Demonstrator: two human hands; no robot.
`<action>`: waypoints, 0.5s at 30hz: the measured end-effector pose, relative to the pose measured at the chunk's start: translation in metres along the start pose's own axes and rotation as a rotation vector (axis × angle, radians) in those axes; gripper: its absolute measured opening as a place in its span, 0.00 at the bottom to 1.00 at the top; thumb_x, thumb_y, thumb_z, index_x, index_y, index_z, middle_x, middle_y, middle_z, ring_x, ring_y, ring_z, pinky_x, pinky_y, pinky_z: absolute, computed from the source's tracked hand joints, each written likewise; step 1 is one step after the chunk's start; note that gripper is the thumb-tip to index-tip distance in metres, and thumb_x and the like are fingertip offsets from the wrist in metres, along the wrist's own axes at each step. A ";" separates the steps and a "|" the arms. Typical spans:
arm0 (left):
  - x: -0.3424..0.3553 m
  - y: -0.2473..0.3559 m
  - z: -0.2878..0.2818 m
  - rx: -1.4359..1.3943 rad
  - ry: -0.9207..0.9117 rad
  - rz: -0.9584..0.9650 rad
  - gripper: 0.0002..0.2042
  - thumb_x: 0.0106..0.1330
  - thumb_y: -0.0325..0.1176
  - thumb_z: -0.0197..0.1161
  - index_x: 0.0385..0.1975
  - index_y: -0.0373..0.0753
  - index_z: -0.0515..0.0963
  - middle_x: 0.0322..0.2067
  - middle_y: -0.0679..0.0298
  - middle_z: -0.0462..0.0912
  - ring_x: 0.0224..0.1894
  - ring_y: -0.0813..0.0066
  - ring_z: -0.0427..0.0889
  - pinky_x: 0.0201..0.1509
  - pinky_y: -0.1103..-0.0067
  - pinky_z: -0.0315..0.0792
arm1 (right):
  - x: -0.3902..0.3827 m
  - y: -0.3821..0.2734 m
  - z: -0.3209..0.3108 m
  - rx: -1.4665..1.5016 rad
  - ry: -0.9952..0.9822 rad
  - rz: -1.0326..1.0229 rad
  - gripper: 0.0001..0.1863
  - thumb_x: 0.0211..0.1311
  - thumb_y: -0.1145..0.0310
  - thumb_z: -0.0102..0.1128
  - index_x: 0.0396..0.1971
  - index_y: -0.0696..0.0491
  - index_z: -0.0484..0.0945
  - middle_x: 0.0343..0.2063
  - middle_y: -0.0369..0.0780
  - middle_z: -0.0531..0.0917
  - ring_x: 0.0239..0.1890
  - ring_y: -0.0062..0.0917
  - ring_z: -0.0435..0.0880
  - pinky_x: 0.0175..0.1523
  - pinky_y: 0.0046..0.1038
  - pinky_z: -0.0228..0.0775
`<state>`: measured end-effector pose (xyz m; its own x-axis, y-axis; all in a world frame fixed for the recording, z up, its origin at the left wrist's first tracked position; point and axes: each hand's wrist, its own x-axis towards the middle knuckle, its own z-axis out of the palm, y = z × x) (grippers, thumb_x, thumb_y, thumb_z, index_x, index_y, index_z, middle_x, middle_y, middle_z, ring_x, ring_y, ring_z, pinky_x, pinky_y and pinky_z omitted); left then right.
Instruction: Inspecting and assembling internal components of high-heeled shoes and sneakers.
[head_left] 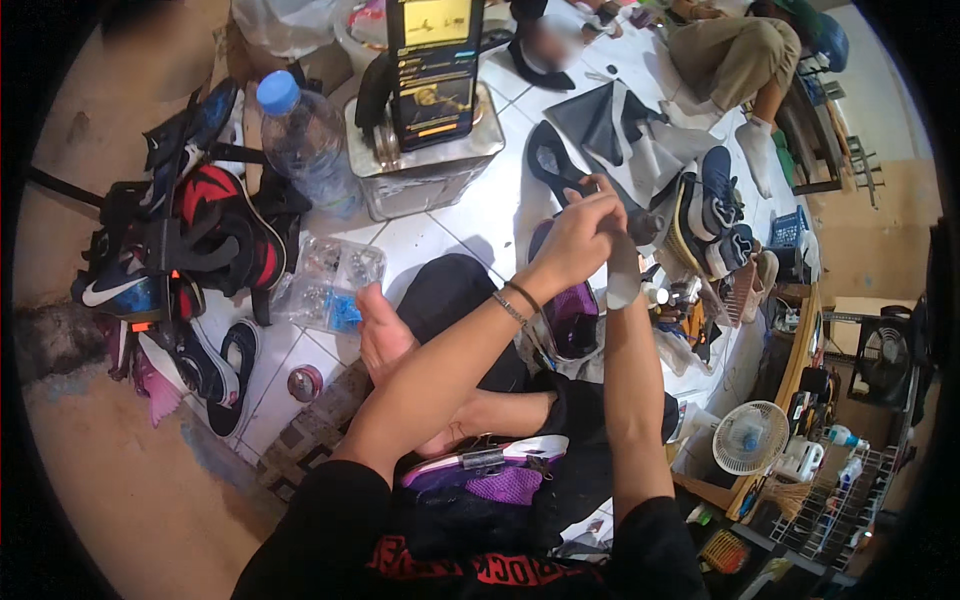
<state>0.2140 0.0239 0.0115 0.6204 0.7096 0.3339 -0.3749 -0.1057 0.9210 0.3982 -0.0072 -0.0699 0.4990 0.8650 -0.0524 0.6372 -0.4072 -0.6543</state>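
Observation:
In front of me my hands meet above a purple mesh shoe [573,318]. My left hand [585,235] has its fingers bent, the tips close together. Below it a flat grey rounded strip [623,272] hangs across my right wrist; which hand grips the strip is hard to tell. My right hand [616,222] is mostly hidden behind the left, its fingers not showing clearly. A dark rounded object [649,228] shows just right of both hands. On my lap lies a purple and white shoe [490,475] with a strip of clear tape on it.
A phone [436,70] leans on a square metal tin [425,165], beside a blue-capped bottle [300,135]. Shoes [215,235] pile up at left; more shoes [712,215] stand at right. A plastic compartment box [335,275] lies near my foot. Another person [735,60] sits across; a fan [750,438] stands right.

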 end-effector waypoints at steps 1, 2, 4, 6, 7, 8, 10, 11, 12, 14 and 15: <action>0.001 -0.001 -0.001 -0.004 -0.011 -0.014 0.08 0.54 0.21 0.53 0.33 0.30 0.75 0.34 0.49 0.79 0.42 0.48 0.81 0.47 0.67 0.73 | 0.003 0.005 0.000 0.188 0.030 -0.125 0.20 0.52 0.67 0.76 0.44 0.55 0.80 0.31 0.44 0.86 0.35 0.28 0.87 0.42 0.31 0.78; 0.005 -0.001 -0.001 -0.017 -0.003 -0.009 0.08 0.54 0.21 0.53 0.33 0.30 0.75 0.34 0.48 0.79 0.42 0.48 0.81 0.48 0.67 0.73 | 0.011 0.005 -0.003 0.231 -0.061 -0.154 0.22 0.52 0.64 0.77 0.45 0.56 0.80 0.32 0.44 0.87 0.36 0.30 0.87 0.43 0.32 0.78; 0.008 0.001 0.000 -0.021 0.031 0.021 0.07 0.55 0.21 0.53 0.32 0.29 0.75 0.33 0.48 0.80 0.41 0.49 0.81 0.48 0.66 0.73 | 0.021 -0.004 -0.009 -0.072 -0.176 -0.040 0.26 0.57 0.59 0.76 0.52 0.55 0.80 0.42 0.45 0.85 0.46 0.35 0.85 0.52 0.33 0.76; 0.009 0.005 0.001 -0.140 0.027 -0.017 0.06 0.55 0.21 0.53 0.32 0.29 0.74 0.31 0.49 0.80 0.38 0.50 0.81 0.45 0.66 0.73 | 0.038 -0.021 -0.009 -0.369 -0.004 -0.092 0.41 0.50 0.42 0.75 0.60 0.52 0.79 0.55 0.53 0.83 0.56 0.49 0.84 0.60 0.43 0.76; 0.009 0.007 0.001 -0.199 0.000 -0.050 0.06 0.55 0.21 0.53 0.31 0.29 0.74 0.30 0.49 0.79 0.37 0.51 0.81 0.44 0.67 0.73 | 0.050 -0.030 -0.003 -0.419 -0.103 -0.026 0.41 0.52 0.41 0.74 0.62 0.52 0.78 0.56 0.53 0.83 0.59 0.49 0.81 0.62 0.42 0.74; 0.008 0.008 -0.001 -0.215 -0.007 -0.060 0.06 0.56 0.19 0.51 0.32 0.30 0.74 0.30 0.54 0.79 0.36 0.60 0.79 0.43 0.71 0.72 | 0.060 -0.037 0.007 -0.452 -0.181 -0.007 0.42 0.53 0.40 0.74 0.63 0.51 0.77 0.56 0.53 0.83 0.62 0.50 0.79 0.65 0.42 0.72; 0.006 0.009 -0.009 -0.254 -0.039 -0.114 0.09 0.57 0.16 0.47 0.34 0.31 0.74 0.30 0.64 0.78 0.34 0.79 0.76 0.39 0.80 0.70 | 0.076 -0.045 0.028 -0.658 -0.302 0.023 0.45 0.57 0.37 0.69 0.69 0.49 0.72 0.56 0.52 0.84 0.65 0.50 0.76 0.67 0.44 0.71; 0.005 0.010 -0.014 -0.310 -0.039 -0.173 0.09 0.58 0.16 0.47 0.34 0.32 0.75 0.31 0.66 0.78 0.33 0.81 0.75 0.38 0.81 0.69 | 0.084 -0.046 0.036 -0.695 -0.322 0.044 0.45 0.58 0.38 0.69 0.70 0.47 0.72 0.57 0.52 0.83 0.66 0.50 0.76 0.68 0.44 0.71; 0.005 0.010 -0.019 -0.374 -0.030 -0.226 0.10 0.59 0.16 0.47 0.34 0.33 0.75 0.31 0.67 0.78 0.33 0.82 0.75 0.38 0.81 0.69 | 0.092 -0.047 0.042 -0.722 -0.362 0.085 0.44 0.58 0.38 0.68 0.71 0.46 0.71 0.58 0.52 0.82 0.67 0.50 0.75 0.68 0.45 0.71; 0.007 0.009 -0.026 -0.485 -0.005 -0.247 0.11 0.62 0.15 0.46 0.35 0.35 0.76 0.31 0.70 0.77 0.31 0.85 0.73 0.36 0.83 0.67 | 0.105 -0.046 0.050 -0.778 -0.415 0.217 0.42 0.61 0.40 0.65 0.75 0.37 0.66 0.66 0.48 0.77 0.70 0.48 0.72 0.70 0.52 0.67; 0.009 0.009 -0.028 -0.478 0.002 -0.270 0.11 0.63 0.16 0.46 0.35 0.35 0.76 0.31 0.70 0.77 0.31 0.85 0.73 0.36 0.83 0.67 | 0.110 -0.046 0.052 -0.801 -0.415 0.173 0.42 0.62 0.40 0.64 0.75 0.35 0.65 0.68 0.47 0.75 0.71 0.48 0.71 0.70 0.56 0.65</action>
<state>0.1968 0.0489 0.0168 0.7369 0.6689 0.0974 -0.4737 0.4082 0.7804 0.3930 0.1219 -0.0850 0.4730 0.7461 -0.4687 0.8673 -0.4881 0.0983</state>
